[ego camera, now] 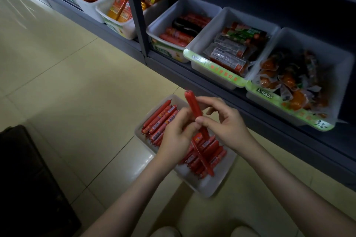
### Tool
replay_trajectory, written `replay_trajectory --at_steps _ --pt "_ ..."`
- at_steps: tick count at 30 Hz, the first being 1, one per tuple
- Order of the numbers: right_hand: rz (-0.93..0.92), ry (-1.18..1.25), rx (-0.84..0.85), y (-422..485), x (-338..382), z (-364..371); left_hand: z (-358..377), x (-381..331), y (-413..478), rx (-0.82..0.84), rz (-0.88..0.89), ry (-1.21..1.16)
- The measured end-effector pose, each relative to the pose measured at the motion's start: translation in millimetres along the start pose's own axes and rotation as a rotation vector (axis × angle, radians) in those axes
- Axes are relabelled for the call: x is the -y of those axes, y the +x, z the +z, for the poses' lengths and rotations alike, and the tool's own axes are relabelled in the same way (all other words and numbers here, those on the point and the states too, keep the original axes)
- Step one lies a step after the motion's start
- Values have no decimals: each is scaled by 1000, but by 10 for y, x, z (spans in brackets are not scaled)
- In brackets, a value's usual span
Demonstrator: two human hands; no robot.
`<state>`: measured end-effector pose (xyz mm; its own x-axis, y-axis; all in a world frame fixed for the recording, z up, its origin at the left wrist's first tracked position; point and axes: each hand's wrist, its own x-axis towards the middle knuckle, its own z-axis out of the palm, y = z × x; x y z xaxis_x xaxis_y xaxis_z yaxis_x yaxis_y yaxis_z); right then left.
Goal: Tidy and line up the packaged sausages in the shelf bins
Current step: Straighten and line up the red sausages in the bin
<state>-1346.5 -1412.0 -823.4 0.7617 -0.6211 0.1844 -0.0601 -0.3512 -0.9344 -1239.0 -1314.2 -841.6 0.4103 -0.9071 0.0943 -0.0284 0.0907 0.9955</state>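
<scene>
Right hand (225, 121) pinches one sausage (193, 105) at mid-length and left hand (177, 132) grips it lower, tilted above the bin (208, 188) on the floor. I'd turn it parallel to the row (159, 119) at the bin's left. Then I'd lay it just beside them, ends level.

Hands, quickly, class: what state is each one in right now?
Left hand: grips the long red plastic-wrapped sausage.
Right hand: pinches the same sausage.

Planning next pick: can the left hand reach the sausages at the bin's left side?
Likely yes: the row lies uncovered beside the left hand, but it and the right hand grip a sausage.
</scene>
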Motion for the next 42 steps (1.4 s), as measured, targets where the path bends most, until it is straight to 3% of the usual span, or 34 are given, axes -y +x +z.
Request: replay_trajectory --at_steps 5,11,17,24,27,30,32,37,42 --pt "63 -57 123 0 -48 -54 -43 -171 96 -183 -424 -641" --pt "11 -102 206 -23 -38 -48 -86 -204 192 -242 -743 -1057" --pt "-68 -235 165 -25 -89 -25 -53 -137 225 -240 -890 -1179" --pt "-80 -263 199 -8 -153 -37 -99 -52 254 -174 -910 -1124" --pt "-17 -236 249 11 -267 -75 -114 84 256 -156 -831 -796" --pt "224 -241 214 -6 -490 -93 -158 386 216 -43 -582 204" --pt "351 -359 130 -35 -704 -113 -162 607 181 43 -462 674" --pt "578 -623 229 -112 -1184 -149 -88 1041 72 104 -450 937" --pt "593 -704 390 -78 -1411 -140 -163 1147 -332 -172 -329 1188"
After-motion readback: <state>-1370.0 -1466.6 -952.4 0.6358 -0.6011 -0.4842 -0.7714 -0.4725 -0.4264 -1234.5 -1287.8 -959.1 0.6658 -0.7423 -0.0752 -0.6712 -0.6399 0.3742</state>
